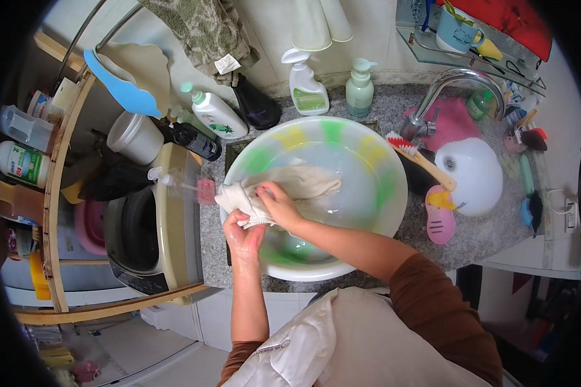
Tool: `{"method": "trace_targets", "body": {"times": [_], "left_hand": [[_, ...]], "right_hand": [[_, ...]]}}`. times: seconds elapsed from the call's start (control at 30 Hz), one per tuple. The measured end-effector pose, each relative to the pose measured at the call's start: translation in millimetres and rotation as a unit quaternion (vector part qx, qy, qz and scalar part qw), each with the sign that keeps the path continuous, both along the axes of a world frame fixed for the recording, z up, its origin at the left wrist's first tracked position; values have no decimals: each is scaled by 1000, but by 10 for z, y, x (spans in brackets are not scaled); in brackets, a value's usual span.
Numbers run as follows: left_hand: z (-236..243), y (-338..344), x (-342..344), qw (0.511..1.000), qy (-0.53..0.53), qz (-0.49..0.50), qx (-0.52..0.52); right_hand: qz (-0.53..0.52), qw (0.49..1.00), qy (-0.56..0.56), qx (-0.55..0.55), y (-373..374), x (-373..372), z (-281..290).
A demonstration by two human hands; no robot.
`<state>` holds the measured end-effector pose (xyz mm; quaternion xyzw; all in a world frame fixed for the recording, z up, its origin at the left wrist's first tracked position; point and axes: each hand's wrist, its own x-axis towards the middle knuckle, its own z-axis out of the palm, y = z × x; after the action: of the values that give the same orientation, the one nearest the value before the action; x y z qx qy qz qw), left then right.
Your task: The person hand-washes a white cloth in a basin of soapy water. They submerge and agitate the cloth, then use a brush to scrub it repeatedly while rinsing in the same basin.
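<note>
A cream cloth (313,184) hangs over the left side of a large white basin (388,193) with green and yellow patches, its far part lying in cloudy water. My left hand (242,232) grips the cloth's near edge at the basin's left rim, fingers curled round it. My right hand (274,203) is closed on the bunched cloth just right of and above my left, reaching in from the lower right.
Bottles (306,84) line the back of the granite counter (484,238). A faucet (426,113), wooden brush (432,168) and pink soled item (440,226) are at the right. A washing machine (190,258) and wooden shelving (58,271) stand left.
</note>
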<state>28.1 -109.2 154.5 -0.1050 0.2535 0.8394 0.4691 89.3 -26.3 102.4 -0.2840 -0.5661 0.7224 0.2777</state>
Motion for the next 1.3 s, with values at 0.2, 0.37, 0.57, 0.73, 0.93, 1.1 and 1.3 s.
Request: {"method": "trace_targets", "body": {"times": [0.2,0.37,0.57,0.73,0.93,1.1,1.3], "left_hand": [[33,45,4,1000,13,-12,4],[201,41,-101,993,106,45,-38],[451,118,-50,986,139,54,-76],[628,186,-96,986,142,42,-81],[1129,226,-128,853,446,49,-269],[916,277,-176,834,482,-107,-245],[769,427,-205,617,675,-285,-287]], "right_hand": [[58,951,-40,-302,62,-15,-272],[-6,998,54,42,-16,-73,499],[-30,997,9,65,-344,-120,-123],[22,983,-159,93,-286,-19,-694],[159,982,-87,-51,358,424,106],[108,956,13,273,357,306,569],[109,987,-23,113,442,189,328]]}}
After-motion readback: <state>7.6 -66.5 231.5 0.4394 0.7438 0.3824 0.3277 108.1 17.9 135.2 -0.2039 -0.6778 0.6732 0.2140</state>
